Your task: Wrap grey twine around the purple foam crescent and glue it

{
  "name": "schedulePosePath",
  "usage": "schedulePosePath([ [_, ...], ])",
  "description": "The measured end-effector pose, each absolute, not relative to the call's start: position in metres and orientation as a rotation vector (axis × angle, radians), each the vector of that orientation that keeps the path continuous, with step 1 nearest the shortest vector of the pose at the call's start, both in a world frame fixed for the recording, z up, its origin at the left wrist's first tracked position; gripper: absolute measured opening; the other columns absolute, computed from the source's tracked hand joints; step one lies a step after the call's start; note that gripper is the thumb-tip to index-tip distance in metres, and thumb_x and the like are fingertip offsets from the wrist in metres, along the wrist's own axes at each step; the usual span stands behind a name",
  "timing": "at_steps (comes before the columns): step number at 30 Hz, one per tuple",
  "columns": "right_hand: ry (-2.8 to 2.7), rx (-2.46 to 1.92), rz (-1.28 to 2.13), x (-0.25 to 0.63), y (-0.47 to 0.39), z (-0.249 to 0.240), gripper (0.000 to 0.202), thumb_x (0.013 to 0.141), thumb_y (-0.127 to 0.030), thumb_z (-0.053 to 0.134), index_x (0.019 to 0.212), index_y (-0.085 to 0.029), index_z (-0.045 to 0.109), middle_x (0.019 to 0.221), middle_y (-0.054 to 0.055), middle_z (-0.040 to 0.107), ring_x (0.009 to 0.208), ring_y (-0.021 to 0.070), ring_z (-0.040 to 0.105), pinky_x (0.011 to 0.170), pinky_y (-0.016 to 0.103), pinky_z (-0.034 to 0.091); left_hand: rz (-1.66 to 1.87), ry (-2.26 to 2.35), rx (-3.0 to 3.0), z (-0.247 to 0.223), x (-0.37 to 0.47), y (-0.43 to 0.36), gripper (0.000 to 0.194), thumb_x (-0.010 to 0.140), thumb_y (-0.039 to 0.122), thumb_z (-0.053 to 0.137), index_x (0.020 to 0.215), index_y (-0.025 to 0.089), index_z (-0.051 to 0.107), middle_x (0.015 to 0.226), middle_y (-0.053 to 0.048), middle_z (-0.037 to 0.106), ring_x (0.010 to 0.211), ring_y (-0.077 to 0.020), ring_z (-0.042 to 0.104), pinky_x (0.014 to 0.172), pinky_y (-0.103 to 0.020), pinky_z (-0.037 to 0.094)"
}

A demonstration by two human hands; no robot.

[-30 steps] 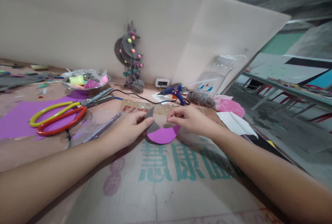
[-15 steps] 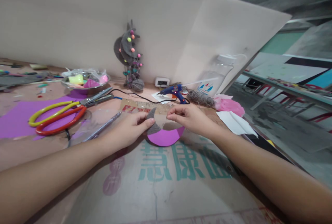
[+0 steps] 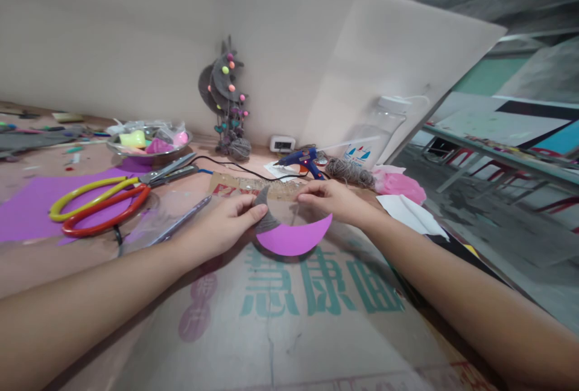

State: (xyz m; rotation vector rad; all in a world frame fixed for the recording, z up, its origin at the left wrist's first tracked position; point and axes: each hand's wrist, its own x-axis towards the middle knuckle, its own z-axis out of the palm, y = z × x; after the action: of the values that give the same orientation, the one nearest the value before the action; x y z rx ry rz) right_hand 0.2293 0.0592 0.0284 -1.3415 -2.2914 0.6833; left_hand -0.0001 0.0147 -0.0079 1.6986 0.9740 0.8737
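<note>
Between my hands is a purple crescent-shaped piece of paper or card (image 3: 296,240), its left end covered by what looks like wound grey yarn (image 3: 266,213). My left hand (image 3: 237,219) is closed on that grey end, thumb on top. Above the crescent's bare right tip, my right hand (image 3: 323,195) is closed in a pinch, apart from the tip. Whatever its fingers hold, perhaps a strand, is too small to make out. A printed cardboard sheet (image 3: 289,336) lies beneath.
Scissors (image 3: 99,204) and a pen (image 3: 183,219) lie left, near a metal bowl (image 3: 149,149) of pompoms. Behind my hands are a blue glue gun (image 3: 303,160), grey yarn (image 3: 348,172) and a plastic bottle (image 3: 375,128). A decorated grey moon (image 3: 224,86) hangs against the wall.
My right hand has shifted slightly right and up from the crescent, so its right tip now shows. The left hand keeps its hold and has barely moved.
</note>
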Motion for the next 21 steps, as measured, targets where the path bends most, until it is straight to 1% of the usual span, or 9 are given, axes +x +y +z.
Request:
schedulePosePath([
  [2, -2.198, -1.314, 0.526, 0.231, 0.062, 0.03, 0.024, 0.085, -0.03, 0.05, 0.092, -0.015, 0.066, 0.097, 0.006, 0.066, 0.091, 0.0177, 0.059, 0.079, 0.028, 0.044, 0.899, 0.946, 1.658, -0.007, -0.001, 0.015, 0.029, 0.084, 0.042, 0.044, 0.071, 0.018, 0.052, 0.067, 0.003, 0.051, 0.059, -0.0117, 0.044, 0.054, -0.022, 0.033],
  [3, -2.141, -1.293, 0.465, 0.23, 0.06, 0.033, 0.027, 0.087, -0.031, 0.046, 0.095, -0.015, 0.066, 0.1, 0.007, 0.066, 0.094, 0.0183, 0.059, 0.082, 0.029, 0.043, 0.917, 0.953, 1.653, -0.007, -0.001, 0.015, 0.029, 0.085, 0.042, 0.043, 0.07, 0.018, 0.051, 0.066, 0.003, 0.05, 0.059, -0.0114, 0.044, 0.054, -0.022, 0.033],
  [6, -2.079, -1.232, 0.375, 0.222, 0.043, 0.047, 0.033, 0.092, -0.035, 0.038, 0.092, -0.015, 0.065, 0.095, 0.007, 0.067, 0.091, 0.0183, 0.06, 0.082, 0.03, 0.043, 0.952, 1.015, 1.688, -0.005, -0.002, 0.015, 0.032, 0.086, 0.042, 0.041, 0.068, 0.018, 0.05, 0.064, 0.003, 0.049, 0.06, -0.012, 0.044, 0.055, -0.022, 0.032],
  [9, -2.257, -1.173, 0.25, 0.207, 0.018, 0.053, 0.027, 0.09, -0.034, 0.044, 0.09, -0.018, 0.066, 0.093, 0.006, 0.066, 0.09, 0.0191, 0.058, 0.081, 0.03, 0.042, 0.949, 1.03, 1.769, -0.004, -0.002, 0.015, 0.032, 0.087, 0.041, 0.039, 0.067, 0.018, 0.049, 0.064, 0.003, 0.047, 0.06, -0.0128, 0.043, 0.056, -0.023, 0.033],
  [11, -2.361, -1.11, 0.19, 0.197, 0.007, 0.047, 0.025, 0.09, -0.033, 0.046, 0.09, -0.019, 0.066, 0.092, 0.006, 0.065, 0.093, 0.0199, 0.056, 0.083, 0.032, 0.041, 0.947, 1.036, 1.836, -0.002, -0.002, 0.015, 0.032, 0.087, 0.04, 0.039, 0.064, 0.019, 0.047, 0.061, 0.003, 0.045, 0.059, -0.0125, 0.042, 0.056, -0.023, 0.033],
  [13, -2.403, -1.073, 0.189, 0.191, 0.003, 0.033, 0.025, 0.09, -0.033, 0.046, 0.087, -0.018, 0.066, 0.09, 0.007, 0.065, 0.092, 0.02, 0.055, 0.084, 0.033, 0.04, 0.935, 1.038, 1.878, -0.001, -0.001, 0.014, 0.031, 0.086, 0.04, 0.04, 0.065, 0.019, 0.05, 0.062, 0.003, 0.047, 0.059, -0.0126, 0.043, 0.057, -0.023, 0.033],
  [16, -2.41, -1.047, 0.281, 0.188, 0.007, 0.012, 0.026, 0.09, -0.033, 0.046, 0.078, -0.018, 0.063, 0.082, 0.005, 0.063, 0.084, 0.0179, 0.055, 0.08, 0.032, 0.04, 0.896, 1.026, 1.893, 0.001, -0.001, 0.012, 0.028, 0.086, 0.037, 0.04, 0.072, 0.018, 0.056, 0.068, 0.002, 0.053, 0.064, -0.0135, 0.046, 0.059, -0.023, 0.034],
  [18, -2.389, -1.026, 0.366, 0.189, 0.012, 0.003, 0.026, 0.09, -0.032, 0.046, 0.075, -0.018, 0.06, 0.078, 0.003, 0.062, 0.079, 0.0158, 0.055, 0.077, 0.029, 0.04, 0.895, 1.04, 1.909, 0.001, -0.001, 0.013, 0.029, 0.086, 0.037, 0.04, 0.071, 0.018, 0.055, 0.068, 0.002, 0.052, 0.065, -0.0135, 0.047, 0.058, -0.023, 0.034],
  [21, -2.325, -1.042, 0.434, 0.191, 0.015, 0.0, 0.026, 0.09, -0.031, 0.045, 0.072, -0.018, 0.058, 0.073, 0.002, 0.059, 0.075, 0.0141, 0.053, 0.072, 0.026, 0.04, 0.923, 1.074, 1.93, -0.001, -0.001, 0.014, 0.036, 0.087, 0.043, 0.038, 0.064, 0.018, 0.049, 0.062, 0.003, 0.047, 0.061, -0.0123, 0.045, 0.055, -0.023, 0.033],
])
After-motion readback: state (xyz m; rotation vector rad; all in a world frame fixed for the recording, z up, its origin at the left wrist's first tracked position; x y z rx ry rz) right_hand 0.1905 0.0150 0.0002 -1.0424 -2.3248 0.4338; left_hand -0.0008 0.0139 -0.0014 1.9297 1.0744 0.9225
